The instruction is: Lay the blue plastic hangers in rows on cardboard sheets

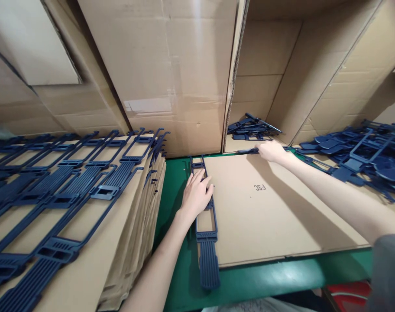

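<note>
A long dark-blue plastic frame piece (209,260) with a ribbed paddle end lies along the left edge of a flat cardboard sheet (249,221) marked FSC. My left hand (197,193) rests on its upper half, fingers spread and lying over the bars. At the sheet's far edge, my right hand (270,151) is closed, with its fingertips pinched on a thin blue plastic part (247,151) at the mouth of an open carton. Much of that part is hidden by the hand. Just behind it lies a small heap of blue plastic parts (252,128) inside the carton.
To the left, a stack of cardboard sheets (135,225) carries rows of similar blue frames (113,177). A tangled pile of blue parts (363,156) sits at the right. Tall cartons (174,78) stand behind the green table (265,284). Something red (350,297) shows at lower right.
</note>
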Available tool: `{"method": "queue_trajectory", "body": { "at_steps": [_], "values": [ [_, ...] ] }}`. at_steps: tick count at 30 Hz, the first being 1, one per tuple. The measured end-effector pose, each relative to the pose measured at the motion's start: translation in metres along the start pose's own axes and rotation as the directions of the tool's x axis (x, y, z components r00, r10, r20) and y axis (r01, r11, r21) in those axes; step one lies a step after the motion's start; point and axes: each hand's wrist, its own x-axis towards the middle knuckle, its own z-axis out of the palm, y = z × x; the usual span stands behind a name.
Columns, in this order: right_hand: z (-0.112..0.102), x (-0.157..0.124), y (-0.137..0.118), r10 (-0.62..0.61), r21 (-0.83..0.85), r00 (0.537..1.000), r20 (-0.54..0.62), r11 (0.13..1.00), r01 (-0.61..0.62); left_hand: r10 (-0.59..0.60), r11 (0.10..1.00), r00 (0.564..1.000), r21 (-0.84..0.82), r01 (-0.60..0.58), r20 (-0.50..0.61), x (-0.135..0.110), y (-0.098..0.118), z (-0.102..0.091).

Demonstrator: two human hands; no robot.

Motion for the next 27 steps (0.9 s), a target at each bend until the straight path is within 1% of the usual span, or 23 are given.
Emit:
{"method": "queue_trajectory", "body": {
  "at_steps": [2,5,9,11,12,14,16,17,18,20,22,24,27],
  "values": [
    [0.006,0.002,0.002,0.007,0.002,1.000,-0.006,1.000,-0.007,-0.004,1.000,1.000,-0.004,0.004,0.013,0.000,-0.001,0.001],
    [0.007,0.003,0.005,-0.004,0.017,0.999,-0.047,1.000,0.005,-0.004,1.000,1.000,-0.012,0.004,0.021,0.000,-0.001,0.001],
    [0.002,0.003,0.012,-0.028,0.026,0.990,-0.136,0.999,0.032,-0.008,1.000,1.000,-0.017,0.008,0.028,0.000,0.000,0.001],
    [-0.004,0.001,0.016,-0.029,0.032,0.978,-0.205,0.999,0.036,-0.008,1.000,1.000,-0.016,0.008,0.031,0.000,0.000,0.000],
    [-0.008,-0.001,0.018,-0.037,0.043,0.966,-0.256,0.998,0.050,-0.008,1.000,0.999,-0.015,0.008,0.031,0.000,0.000,0.000],
    [-0.018,-0.005,0.020,-0.084,0.075,0.924,-0.374,0.990,0.120,-0.008,1.000,0.999,-0.013,0.009,0.032,0.000,0.000,0.000],
    [-0.031,-0.011,0.018,-0.167,0.097,0.872,-0.461,0.967,0.236,-0.008,1.000,0.999,-0.011,0.009,0.033,0.000,0.000,-0.001],
    [-0.037,-0.014,0.016,-0.217,0.098,0.854,-0.473,0.950,0.295,-0.008,1.000,0.999,-0.011,0.009,0.033,0.000,0.000,-0.001],
    [-0.044,-0.017,0.013,-0.272,0.096,0.842,-0.465,0.930,0.354,-0.006,1.000,0.999,-0.012,0.007,0.035,0.000,0.000,-0.001],
    [-0.054,-0.023,0.004,-0.388,0.099,0.825,-0.412,0.880,0.464,-0.004,1.000,0.999,-0.017,0.004,0.039,0.000,0.000,0.000],
    [-0.058,-0.028,-0.009,-0.486,0.120,0.801,-0.349,0.825,0.553,-0.002,1.000,0.999,-0.028,0.003,0.041,0.001,-0.001,0.000],
    [-0.056,-0.034,-0.025,-0.555,0.146,0.771,-0.313,0.774,0.616,0.001,0.999,0.999,-0.037,0.000,0.036,0.001,-0.001,0.001],
    [-0.048,-0.042,-0.048,-0.603,0.187,0.733,-0.316,0.718,0.671,0.003,0.999,0.999,-0.036,-0.002,0.037,0.001,-0.001,0.001]
  ]
}}
